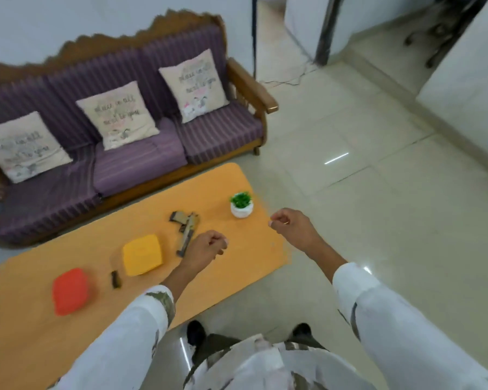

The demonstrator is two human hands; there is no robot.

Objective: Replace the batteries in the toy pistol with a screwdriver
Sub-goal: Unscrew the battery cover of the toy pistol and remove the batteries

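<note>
Currently the toy pistol [185, 230] lies flat on the orange table [40, 333]. Its muzzle end points toward the person and its grip sticks out to the far left.

The left hand [209, 247] is just right of the pistol's muzzle end, over the tabletop. Its fingers are curled into a loose fist with nothing visible inside. It does not touch the pistol, and whether it touches the table cannot be told. The right hand [288, 225] is well to the right of the pistol, past the table edge and over the tiled floor [378, 192]. Its fingers are also curled in, thumb against fingertips, and no object shows in it. Both arms wear white sleeves.

A yellow box [142, 255] sits just left of the pistol, nearer the person. A small dark object [116, 278] lies further left of the pistol, beside that box, too blurred to identify. A red box [70, 291] is further left again, well apart from the pistol. A small white pot with a green plant [241, 205] stands upright to the right of the pistol, near the table's far right corner.

A purple striped sofa [138, 161] with a wooden frame stands beyond the pistol, behind the table, with three pale cushions [119, 115] leaning upright on it. The lettering on them is blurred. Dark shoes [195, 332] show on the floor on the near side of the pistol.
</note>
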